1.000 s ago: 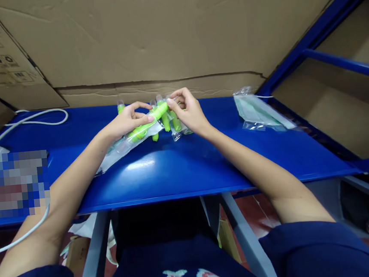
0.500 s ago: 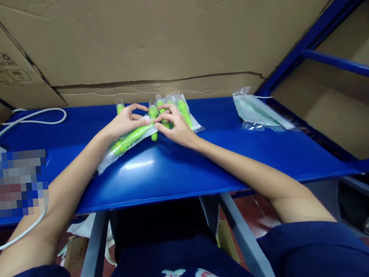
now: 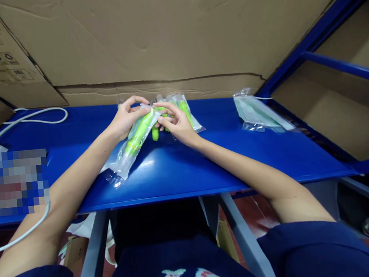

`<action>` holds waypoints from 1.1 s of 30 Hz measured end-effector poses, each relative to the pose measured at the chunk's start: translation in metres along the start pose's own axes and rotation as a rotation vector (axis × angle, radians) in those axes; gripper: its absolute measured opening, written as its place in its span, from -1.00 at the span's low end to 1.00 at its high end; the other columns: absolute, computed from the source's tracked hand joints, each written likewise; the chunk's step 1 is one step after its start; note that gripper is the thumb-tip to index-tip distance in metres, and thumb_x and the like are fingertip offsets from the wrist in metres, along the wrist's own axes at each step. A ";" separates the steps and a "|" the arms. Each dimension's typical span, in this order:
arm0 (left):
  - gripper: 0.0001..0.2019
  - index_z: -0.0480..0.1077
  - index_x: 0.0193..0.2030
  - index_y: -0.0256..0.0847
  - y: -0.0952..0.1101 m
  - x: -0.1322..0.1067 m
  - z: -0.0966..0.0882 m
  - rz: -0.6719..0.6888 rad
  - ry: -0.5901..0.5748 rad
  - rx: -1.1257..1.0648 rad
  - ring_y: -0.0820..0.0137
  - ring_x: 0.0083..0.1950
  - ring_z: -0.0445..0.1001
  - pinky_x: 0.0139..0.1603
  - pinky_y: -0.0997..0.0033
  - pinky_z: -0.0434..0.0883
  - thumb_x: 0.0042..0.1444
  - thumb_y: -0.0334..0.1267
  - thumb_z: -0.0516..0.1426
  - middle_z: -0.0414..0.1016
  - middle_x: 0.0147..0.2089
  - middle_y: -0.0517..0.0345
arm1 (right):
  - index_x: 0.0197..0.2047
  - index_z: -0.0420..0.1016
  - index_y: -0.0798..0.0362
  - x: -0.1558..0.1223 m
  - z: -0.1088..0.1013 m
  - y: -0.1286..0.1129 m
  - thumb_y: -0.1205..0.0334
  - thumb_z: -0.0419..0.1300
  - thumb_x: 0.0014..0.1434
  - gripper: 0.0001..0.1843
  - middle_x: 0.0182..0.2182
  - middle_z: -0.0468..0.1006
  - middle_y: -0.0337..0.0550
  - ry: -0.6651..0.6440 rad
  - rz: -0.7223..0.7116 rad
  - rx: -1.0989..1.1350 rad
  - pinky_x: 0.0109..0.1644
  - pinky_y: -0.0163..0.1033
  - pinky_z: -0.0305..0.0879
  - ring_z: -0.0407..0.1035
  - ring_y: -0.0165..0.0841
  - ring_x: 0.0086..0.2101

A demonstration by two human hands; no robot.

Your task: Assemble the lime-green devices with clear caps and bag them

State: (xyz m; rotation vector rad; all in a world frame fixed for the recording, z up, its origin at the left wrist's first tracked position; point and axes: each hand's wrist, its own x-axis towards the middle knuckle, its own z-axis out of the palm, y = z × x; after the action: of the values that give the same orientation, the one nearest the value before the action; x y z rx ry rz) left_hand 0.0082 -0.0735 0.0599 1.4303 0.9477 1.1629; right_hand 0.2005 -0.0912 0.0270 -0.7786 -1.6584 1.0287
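In the head view, we see the left hand pinching the upper end of a clear plastic sleeve with a lime-green tube inside, slanting over the blue counter. The right hand has its fingers curled at the sleeve's top; we cannot tell whether they grip it. Behind lie more green tubes; well to the right, we find a pale-green packet.

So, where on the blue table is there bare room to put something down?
Bare table lies between left forearm and right forearm, near the front edge; also between right forearm and flat packet. Crowded: back middle, around left fingers, right fingers and green tubes.
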 end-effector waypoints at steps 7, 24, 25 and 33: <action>-0.81 0.38 -0.24 -0.20 -0.001 0.004 -0.001 -0.032 0.014 -0.026 0.43 -0.31 0.55 -0.25 0.44 0.48 -0.01 -0.31 0.26 0.58 -0.24 0.12 | -0.13 0.58 0.02 0.001 0.001 0.000 -0.07 0.26 0.21 -0.66 -0.07 0.58 -0.08 0.028 -0.029 -0.039 -0.04 -0.20 0.55 0.51 -0.41 -0.25; -0.38 0.36 0.21 -0.22 -0.001 -0.005 -0.001 -0.072 -0.185 0.119 0.31 -0.24 0.66 -0.12 0.33 0.50 0.01 -0.25 0.41 0.74 -0.18 0.05 | -0.25 0.30 0.00 0.012 -0.016 -0.007 -0.29 0.54 -0.04 -0.33 -0.49 0.53 -0.23 -0.147 0.460 0.157 -0.48 -0.31 0.40 0.44 -0.44 -0.51; -0.38 0.37 0.22 -0.22 -0.002 -0.005 -0.001 -0.056 -0.195 0.118 0.31 -0.23 0.66 -0.11 0.33 0.50 0.02 -0.24 0.42 0.74 -0.19 0.06 | -0.22 0.34 0.03 0.012 -0.018 -0.008 -0.28 0.56 -0.08 -0.31 -0.47 0.55 -0.20 -0.161 0.471 0.182 -0.47 -0.32 0.38 0.45 -0.45 -0.50; -0.53 0.42 0.17 -0.19 -0.004 -0.011 0.011 0.086 -0.271 0.128 0.23 0.09 0.63 0.15 0.19 0.46 0.15 -0.19 0.37 0.72 -0.23 0.18 | -0.27 0.50 0.11 0.004 -0.015 -0.012 -0.31 0.53 -0.07 -0.34 -0.43 0.58 -0.06 -0.466 0.395 0.129 -0.40 -0.26 0.39 0.48 -0.38 -0.43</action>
State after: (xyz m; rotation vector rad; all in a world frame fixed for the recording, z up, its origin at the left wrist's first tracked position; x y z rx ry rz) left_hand 0.0165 -0.0856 0.0543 1.6967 0.7878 0.9526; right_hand 0.2136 -0.0895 0.0417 -0.8430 -1.8380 1.6793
